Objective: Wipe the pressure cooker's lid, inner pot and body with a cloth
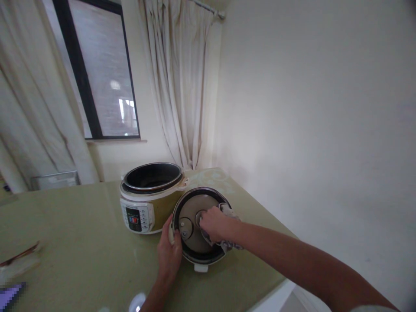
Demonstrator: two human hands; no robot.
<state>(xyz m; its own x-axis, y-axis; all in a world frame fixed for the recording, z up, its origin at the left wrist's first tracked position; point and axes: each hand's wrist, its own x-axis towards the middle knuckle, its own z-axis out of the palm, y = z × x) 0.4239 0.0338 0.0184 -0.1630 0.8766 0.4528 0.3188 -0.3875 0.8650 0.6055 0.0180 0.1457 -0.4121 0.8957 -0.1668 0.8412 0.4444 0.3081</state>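
My left hand (170,249) grips the left rim of a round pressure cooker lid (195,251), which is tilted with its metal inner side facing me. Bunched in my right hand (217,224) is a pale patterned cloth (229,211), pressed against the middle of the lid's inside. My right fingertips are partly hidden by the hand itself. Just behind and left of the lid stands the electric pressure cooker (165,208), white and gold, uncovered, with a dark pot inside and a control panel at its front.
All of this is on a pale green table (91,242) in a room corner. A white wall (318,143) rises along its right side. At the near left lie a purple item (11,294) and a blurred brown stick-like thing (19,254). Curtains (182,86) hang behind.
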